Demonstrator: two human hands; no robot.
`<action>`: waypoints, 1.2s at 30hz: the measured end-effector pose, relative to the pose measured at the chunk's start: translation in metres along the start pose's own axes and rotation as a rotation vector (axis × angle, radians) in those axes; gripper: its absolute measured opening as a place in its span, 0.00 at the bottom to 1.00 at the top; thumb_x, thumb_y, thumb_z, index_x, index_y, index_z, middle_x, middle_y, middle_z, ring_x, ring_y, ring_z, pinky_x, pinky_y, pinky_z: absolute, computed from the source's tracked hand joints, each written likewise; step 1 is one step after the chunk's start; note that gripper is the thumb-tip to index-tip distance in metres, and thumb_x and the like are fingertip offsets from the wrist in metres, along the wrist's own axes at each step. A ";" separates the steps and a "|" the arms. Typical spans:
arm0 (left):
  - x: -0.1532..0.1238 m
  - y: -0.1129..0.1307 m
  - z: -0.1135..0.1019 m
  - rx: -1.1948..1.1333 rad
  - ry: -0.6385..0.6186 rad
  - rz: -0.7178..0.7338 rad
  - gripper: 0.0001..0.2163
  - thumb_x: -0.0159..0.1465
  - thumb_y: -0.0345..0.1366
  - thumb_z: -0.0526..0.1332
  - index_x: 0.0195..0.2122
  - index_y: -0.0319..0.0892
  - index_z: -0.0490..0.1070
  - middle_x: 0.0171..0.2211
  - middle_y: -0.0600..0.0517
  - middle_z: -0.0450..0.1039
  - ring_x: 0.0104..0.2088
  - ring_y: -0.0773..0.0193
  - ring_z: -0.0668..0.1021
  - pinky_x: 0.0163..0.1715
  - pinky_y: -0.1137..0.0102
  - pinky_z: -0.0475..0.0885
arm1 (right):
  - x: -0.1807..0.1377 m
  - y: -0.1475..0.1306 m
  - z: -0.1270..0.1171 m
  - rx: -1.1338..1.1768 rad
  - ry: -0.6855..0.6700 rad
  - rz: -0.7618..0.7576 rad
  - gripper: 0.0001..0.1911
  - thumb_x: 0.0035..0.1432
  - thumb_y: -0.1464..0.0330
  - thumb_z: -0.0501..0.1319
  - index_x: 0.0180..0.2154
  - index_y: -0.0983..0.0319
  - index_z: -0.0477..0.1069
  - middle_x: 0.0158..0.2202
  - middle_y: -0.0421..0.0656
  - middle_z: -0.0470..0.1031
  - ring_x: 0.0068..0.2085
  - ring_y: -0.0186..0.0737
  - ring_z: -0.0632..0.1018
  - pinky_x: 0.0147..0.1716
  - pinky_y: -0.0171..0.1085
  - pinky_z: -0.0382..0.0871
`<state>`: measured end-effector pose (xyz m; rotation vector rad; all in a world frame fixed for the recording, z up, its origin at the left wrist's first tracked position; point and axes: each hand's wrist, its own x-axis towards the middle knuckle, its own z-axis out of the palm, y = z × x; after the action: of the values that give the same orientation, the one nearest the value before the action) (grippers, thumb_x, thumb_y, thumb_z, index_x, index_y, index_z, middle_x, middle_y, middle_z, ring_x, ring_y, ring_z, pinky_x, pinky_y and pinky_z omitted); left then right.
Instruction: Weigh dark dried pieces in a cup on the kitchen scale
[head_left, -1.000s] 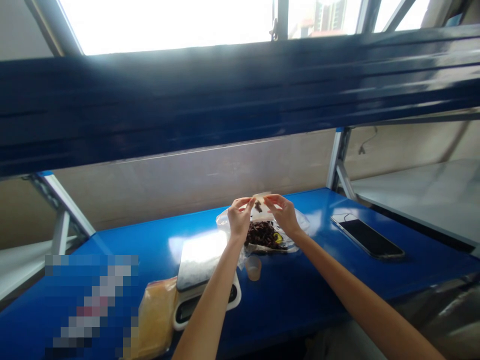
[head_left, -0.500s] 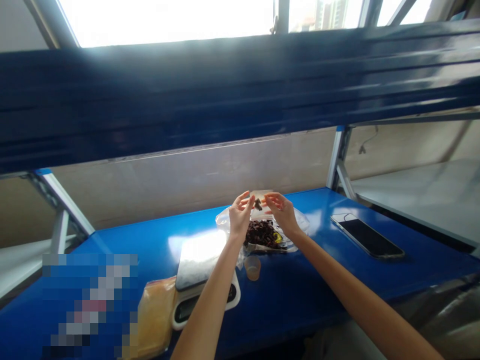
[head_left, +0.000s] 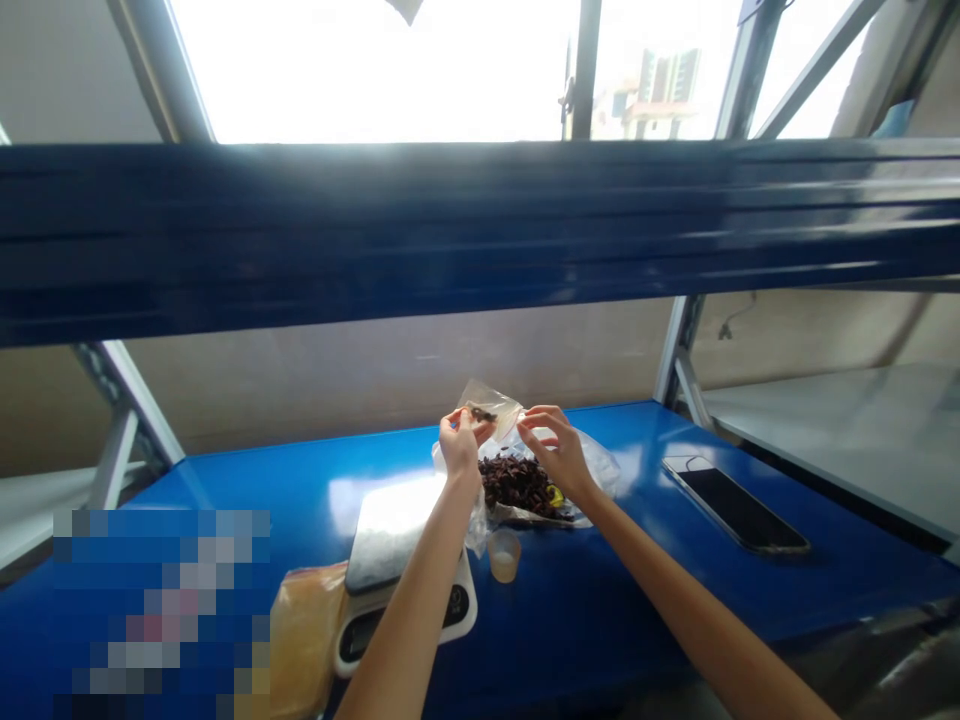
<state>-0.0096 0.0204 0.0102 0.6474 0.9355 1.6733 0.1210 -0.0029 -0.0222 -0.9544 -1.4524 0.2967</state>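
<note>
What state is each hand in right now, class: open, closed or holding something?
Left hand: closed, holding a small clear bag.
Right hand: partly curled at the bag's corner; whether it grips cannot be told.

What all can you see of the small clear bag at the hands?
The small clear bag looks like thin, see-through plastic. A dark clump shows at its left part, seemingly inside. The bag is held up at a tilt, above the pile of dark pieces. The left hand grips its lower left side; the right hand has fingertips at its right corner, contact unclear. Any print is too small to tell.
</note>
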 end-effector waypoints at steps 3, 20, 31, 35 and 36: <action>-0.002 -0.004 0.001 0.030 -0.044 0.028 0.03 0.64 0.31 0.55 0.38 0.39 0.62 0.26 0.52 0.73 0.22 0.68 0.78 0.30 0.72 0.75 | -0.001 0.001 0.001 0.001 -0.027 -0.028 0.12 0.54 0.57 0.62 0.36 0.57 0.76 0.44 0.47 0.68 0.43 0.42 0.75 0.27 0.35 0.76; -0.008 -0.013 0.002 0.149 -0.332 0.059 0.08 0.58 0.37 0.61 0.31 0.37 0.73 0.26 0.50 0.76 0.22 0.67 0.77 0.25 0.72 0.75 | -0.002 0.020 0.006 0.021 -0.251 -0.141 0.20 0.63 0.59 0.53 0.56 0.47 0.64 0.59 0.45 0.59 0.62 0.46 0.59 0.47 0.44 0.73; -0.003 -0.016 -0.001 0.269 -0.216 0.290 0.10 0.60 0.40 0.57 0.29 0.41 0.74 0.26 0.51 0.76 0.23 0.67 0.76 0.22 0.75 0.72 | -0.006 0.014 0.007 -0.007 -0.258 -0.135 0.21 0.63 0.59 0.52 0.57 0.47 0.62 0.59 0.46 0.57 0.62 0.47 0.59 0.46 0.45 0.74; -0.002 -0.018 -0.002 0.305 -0.290 0.286 0.09 0.59 0.39 0.58 0.30 0.41 0.75 0.27 0.51 0.76 0.22 0.67 0.75 0.20 0.75 0.71 | -0.008 0.017 0.008 -0.008 -0.283 -0.106 0.22 0.64 0.58 0.51 0.60 0.47 0.58 0.60 0.46 0.55 0.62 0.46 0.59 0.49 0.45 0.71; -0.001 -0.018 -0.002 0.309 -0.296 0.285 0.08 0.59 0.39 0.58 0.30 0.41 0.75 0.27 0.51 0.76 0.22 0.67 0.75 0.20 0.75 0.71 | -0.008 0.017 0.008 -0.005 -0.293 -0.102 0.23 0.64 0.58 0.50 0.60 0.47 0.58 0.60 0.47 0.54 0.62 0.46 0.59 0.49 0.45 0.71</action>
<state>-0.0012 0.0211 -0.0058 1.2500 0.9244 1.6295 0.1192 0.0052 -0.0410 -0.8630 -1.7637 0.3695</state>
